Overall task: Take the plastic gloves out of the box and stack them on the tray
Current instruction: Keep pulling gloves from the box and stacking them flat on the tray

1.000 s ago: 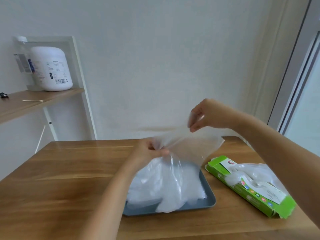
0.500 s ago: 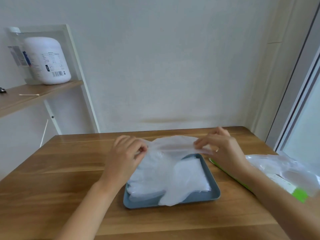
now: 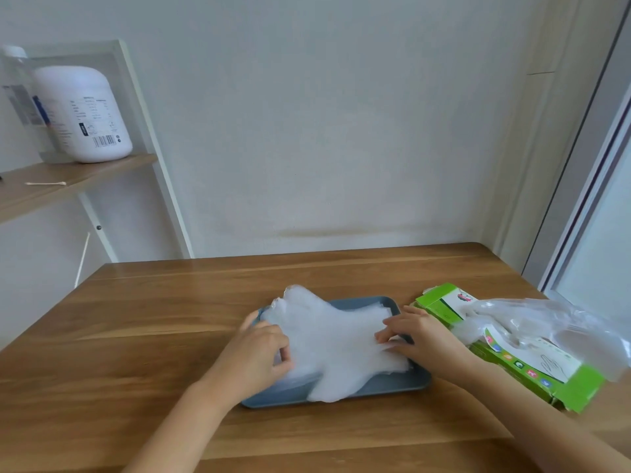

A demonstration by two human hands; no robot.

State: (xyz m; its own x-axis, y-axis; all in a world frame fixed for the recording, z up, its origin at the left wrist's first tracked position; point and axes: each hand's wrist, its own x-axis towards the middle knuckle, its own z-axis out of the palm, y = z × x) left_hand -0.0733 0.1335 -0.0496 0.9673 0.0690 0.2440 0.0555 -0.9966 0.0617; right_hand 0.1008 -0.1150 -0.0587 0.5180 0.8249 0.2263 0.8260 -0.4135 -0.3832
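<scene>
Wood-grain brown tabletop: carrying everything, its near edge running under both forearms.
Step in hand, as judged: settling the top glove flat onto the stack of translucent white plastic gloves, both hands working its edges.
Doing it well: film this thin is likely clinging and trapping air, so smoothing outward from the middle and lining cuff over cuff should be helping. Letting go one side at a time should be stopping the sheet from lifting back off with the fingers.
Left hand: knuckles up, fingers curling round the stack's left edge, thumb lying out toward the tray's left rim. Narrow, holding film.
Right hand: fingers reaching almost straight, tips pressing the stack's right edge down. Spread fairly wide, gripping nothing.
Flat blue-grey rectangular tray: bearing the stack. One glove finger is overhanging the near rim and another is poking past the far left corner.
Green cardboard glove box: lying just right of the tray, with loose clear gloves spilling from its opening, so more are probably waiting.
Wooden wall shelf: holding a white plastic jar, well apart from the work.
</scene>
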